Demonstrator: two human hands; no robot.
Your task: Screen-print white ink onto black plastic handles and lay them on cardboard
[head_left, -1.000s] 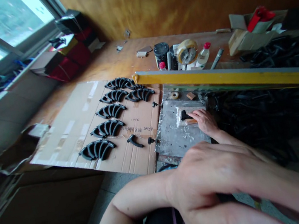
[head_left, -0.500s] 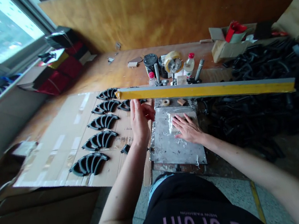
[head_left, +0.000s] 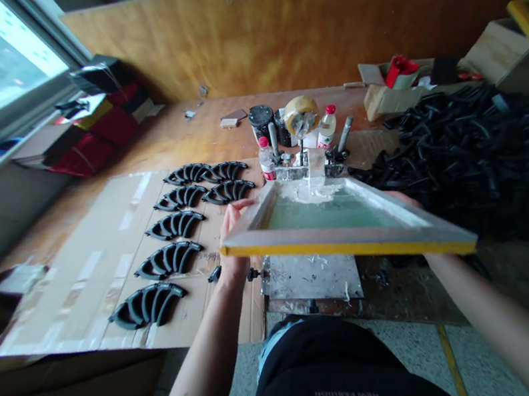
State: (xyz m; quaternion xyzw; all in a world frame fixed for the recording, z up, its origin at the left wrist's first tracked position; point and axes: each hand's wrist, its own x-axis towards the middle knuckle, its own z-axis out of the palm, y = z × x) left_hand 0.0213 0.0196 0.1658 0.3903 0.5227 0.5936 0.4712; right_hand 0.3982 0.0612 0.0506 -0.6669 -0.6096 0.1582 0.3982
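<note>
A screen printing frame (head_left: 334,247) with a yellow-taped front edge and green mesh is tilted above the metal base plate (head_left: 311,278). White paste lies on the mesh near its far end. My left hand (head_left: 233,230) grips the frame's left side, thumb and fingers at the rim. At the right side my right hand (head_left: 404,199) is closed on the frame, mostly hidden beneath it. A clamp hinge (head_left: 316,166) holds the frame's far end. Whatever lies on the plate under the frame is hidden.
Curved black slatted parts (head_left: 148,305) lie in rows on cardboard (head_left: 66,258) at the left. A big heap of black parts (head_left: 471,157) fills the right. Behind the clamp stand bottles (head_left: 326,127), dark jars (head_left: 262,122) and a tape roll (head_left: 301,114).
The frame has swung down from its raised, edge-on position. My right hand has left the piece on the plate and moved to the frame's right side; my left hand now holds its left side.
</note>
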